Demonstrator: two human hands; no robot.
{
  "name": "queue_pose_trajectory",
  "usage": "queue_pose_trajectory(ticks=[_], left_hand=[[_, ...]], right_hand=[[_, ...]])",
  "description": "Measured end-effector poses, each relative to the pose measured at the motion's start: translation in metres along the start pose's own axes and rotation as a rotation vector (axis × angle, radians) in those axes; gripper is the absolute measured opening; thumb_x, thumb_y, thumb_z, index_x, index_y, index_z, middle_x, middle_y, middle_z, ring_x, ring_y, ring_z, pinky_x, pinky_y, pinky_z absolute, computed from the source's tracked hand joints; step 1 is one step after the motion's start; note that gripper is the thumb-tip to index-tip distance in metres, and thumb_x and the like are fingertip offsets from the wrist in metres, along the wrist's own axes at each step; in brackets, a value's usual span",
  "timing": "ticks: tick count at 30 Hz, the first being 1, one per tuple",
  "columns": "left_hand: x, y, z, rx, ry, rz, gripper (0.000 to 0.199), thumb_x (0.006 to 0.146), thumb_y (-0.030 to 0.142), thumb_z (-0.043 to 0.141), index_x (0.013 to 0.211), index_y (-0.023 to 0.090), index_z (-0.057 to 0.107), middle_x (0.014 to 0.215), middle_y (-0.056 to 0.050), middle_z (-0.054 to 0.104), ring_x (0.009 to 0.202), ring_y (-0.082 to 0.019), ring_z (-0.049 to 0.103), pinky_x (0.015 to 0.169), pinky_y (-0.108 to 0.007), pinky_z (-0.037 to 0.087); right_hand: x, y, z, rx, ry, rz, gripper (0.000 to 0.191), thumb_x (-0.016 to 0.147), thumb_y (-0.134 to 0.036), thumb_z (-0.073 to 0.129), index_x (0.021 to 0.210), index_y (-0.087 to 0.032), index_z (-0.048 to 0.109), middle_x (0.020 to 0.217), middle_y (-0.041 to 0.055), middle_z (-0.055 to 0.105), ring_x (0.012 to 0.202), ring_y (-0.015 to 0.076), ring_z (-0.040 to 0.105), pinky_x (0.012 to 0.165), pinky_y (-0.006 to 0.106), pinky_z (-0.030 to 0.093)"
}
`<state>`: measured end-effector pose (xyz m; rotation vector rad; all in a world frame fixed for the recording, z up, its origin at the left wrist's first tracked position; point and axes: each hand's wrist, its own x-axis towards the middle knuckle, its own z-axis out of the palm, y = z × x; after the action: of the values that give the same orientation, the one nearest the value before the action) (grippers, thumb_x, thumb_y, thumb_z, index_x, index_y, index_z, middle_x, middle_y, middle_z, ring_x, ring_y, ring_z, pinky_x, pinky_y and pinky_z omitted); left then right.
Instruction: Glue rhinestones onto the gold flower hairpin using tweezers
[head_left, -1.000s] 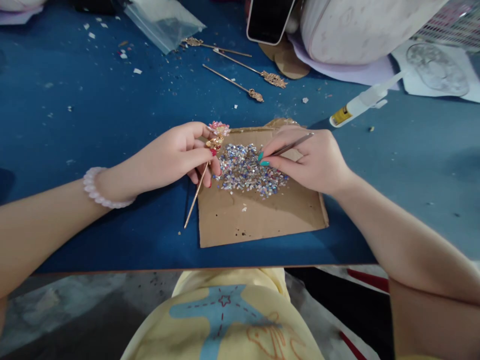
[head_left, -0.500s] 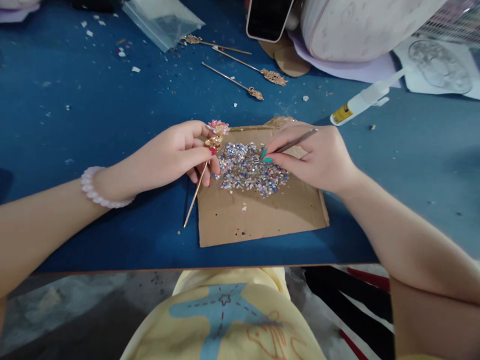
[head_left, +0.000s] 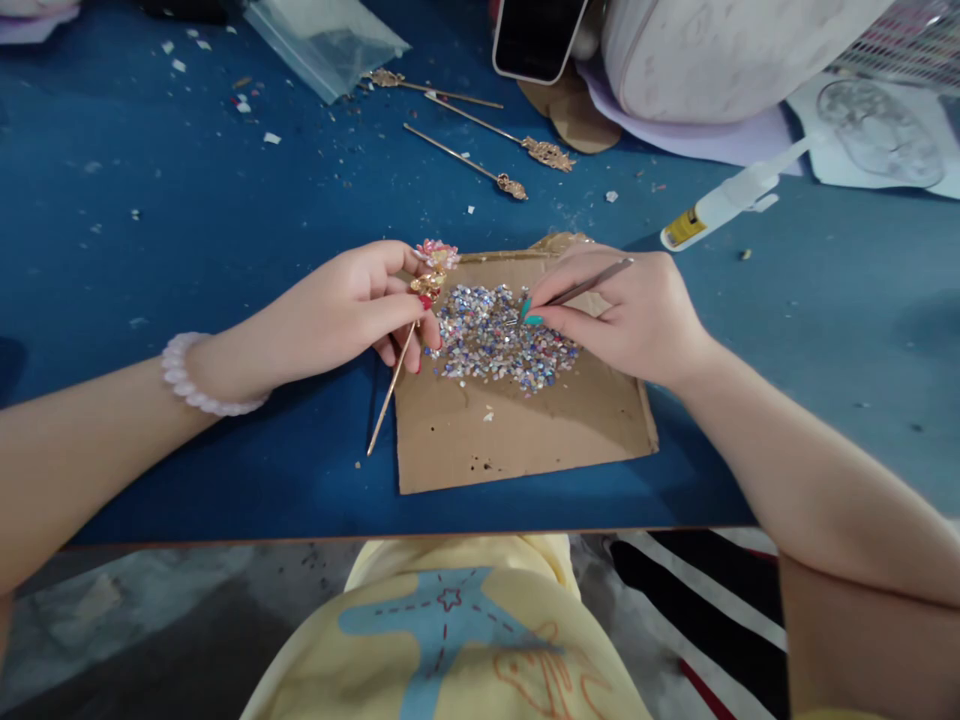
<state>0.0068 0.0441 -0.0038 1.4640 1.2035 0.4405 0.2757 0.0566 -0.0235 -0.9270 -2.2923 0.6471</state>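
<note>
From where I stand, the left hand (head_left: 367, 310), left of the frame's middle, has its thumb and fingers pinched round the gold pin (head_left: 393, 386) near its ornate end, with a pink flower (head_left: 437, 254) poking out above the grip. Right of the middle, the right hand (head_left: 630, 315) grips a slim metal tool (head_left: 592, 281) like a pen, its working end down among the glittering chips (head_left: 487, 355) heaped on a piece of cardboard (head_left: 525, 440).

For work this small, I'd say a light pinch suits best, with the tool slanted low and its tip singling out one loose chip rather than raking through the heap. Steadying that hand on the cardboard should calm any tremble, and the left hand would do well to hold the flower level and close by.

The pin's long axis runs on a steep slant: the flower end points to the upper right, and the bare tip to the lower left, over the desk (head_left: 225, 200) just beside the cardboard's left edge. The tool lies flatter, its tail to the upper right and its tip to the lower left; what the tip touches is too small to tell.
</note>
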Motion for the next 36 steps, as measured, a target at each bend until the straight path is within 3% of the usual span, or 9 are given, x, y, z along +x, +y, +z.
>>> queue_pose_trajectory(ticks=[14,24,36], left_hand=[[0.001,-0.004,-0.002,-0.009,-0.001,0.012,0.009,0.085,0.019,0.058,0.092,0.023,0.056,0.066,0.001,0.07,0.054,-0.014,0.069,0.049,-0.024,0.048],[0.003,-0.007,-0.003,-0.023,-0.02,0.017,0.01,0.085,0.018,0.059,0.093,0.023,0.055,0.063,0.003,0.071,0.053,-0.012,0.067,0.05,-0.022,0.048],[0.003,-0.005,-0.003,-0.044,-0.033,0.028,0.012,0.085,0.017,0.058,0.095,0.022,0.056,0.064,0.002,0.07,0.053,-0.012,0.068,0.049,-0.022,0.048]], right_hand=[[-0.001,-0.003,-0.003,0.054,-0.005,0.055,0.011,0.093,-0.033,0.069,0.088,-0.023,0.073,0.09,0.0023,0.076,0.081,0.0173,0.072,0.081,0.035,0.062],[-0.004,-0.033,0.005,0.29,-0.298,-0.157,0.011,0.095,-0.019,0.068,0.084,-0.02,0.071,0.081,0.0008,0.075,0.08,0.0134,0.07,0.08,0.029,0.057],[-0.002,-0.017,0.0,0.259,-0.172,-0.095,0.007,0.092,-0.024,0.071,0.086,-0.022,0.073,0.087,0.002,0.077,0.082,0.0148,0.072,0.076,0.03,0.057]])
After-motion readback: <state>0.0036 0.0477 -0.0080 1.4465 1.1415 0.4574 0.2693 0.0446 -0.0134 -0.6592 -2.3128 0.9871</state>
